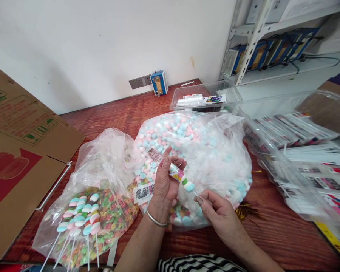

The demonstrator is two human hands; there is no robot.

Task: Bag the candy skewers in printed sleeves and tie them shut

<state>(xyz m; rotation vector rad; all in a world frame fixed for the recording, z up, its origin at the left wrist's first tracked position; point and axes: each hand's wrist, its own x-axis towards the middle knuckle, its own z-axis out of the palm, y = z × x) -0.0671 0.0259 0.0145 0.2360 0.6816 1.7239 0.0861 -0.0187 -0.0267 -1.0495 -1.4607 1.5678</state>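
Your left hand [164, 180] is closed around a candy stick [184, 180], with the fingers on its wrapped upper part. Your right hand [217, 211] pinches the thin lower end of the same stick, just below a green and a blue candy. You hold the stick above a big bag [215, 151] of pink and blue candies on the worktop [272, 230]. To the left lies a smaller bag [102, 158] of colourful rings, and finished sticks [82, 215] rest on it. A cardboard box [19, 151] stands at the far left, and clear trays [300, 151] are at the right.
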